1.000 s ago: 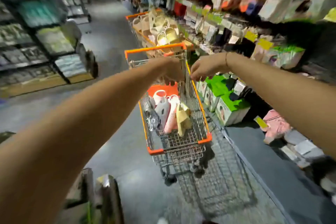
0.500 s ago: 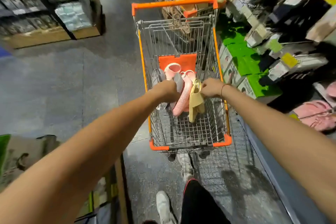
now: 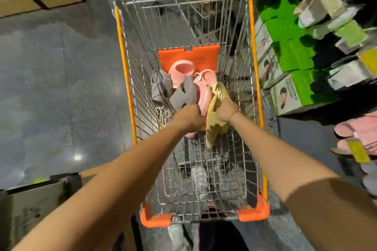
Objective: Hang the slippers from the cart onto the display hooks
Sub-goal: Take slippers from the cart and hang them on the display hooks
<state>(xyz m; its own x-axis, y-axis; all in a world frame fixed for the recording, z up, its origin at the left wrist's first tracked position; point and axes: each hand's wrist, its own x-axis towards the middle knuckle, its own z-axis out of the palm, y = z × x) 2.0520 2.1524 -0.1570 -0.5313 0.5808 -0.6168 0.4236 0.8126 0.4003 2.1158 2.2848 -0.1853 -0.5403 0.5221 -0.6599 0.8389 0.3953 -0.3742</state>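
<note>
In the head view I am looking down into the cart [image 3: 125,79], a wire one with orange edges and orange corners. The slippers are lying together in the far half of its basket, in front of an orange flap [image 3: 188,57].

My right hand [image 3: 226,111] is holding the yellow slippers [image 3: 214,126]. My fingers are curling round their upper part, and the pale yellow soles with a wavy edge are hanging down below my wrist, over the wire bottom.

My left hand [image 3: 189,117] is gripping the grey slippers [image 3: 183,96]. They are soft grey with dark round holes, and they are standing up and leaning away from me. My fingers are closing on their lower end, but the fingertips are hidden behind the hand.

The pink slippers [image 3: 204,91] are resting between my two hands; one is showing a ribbed sole and one an open rounded strap.

To the right of the cart, green boxes [image 3: 293,55] are standing on the floor, and more pink slippers [image 3: 361,134] with a yellow tag are lying near them.
</note>
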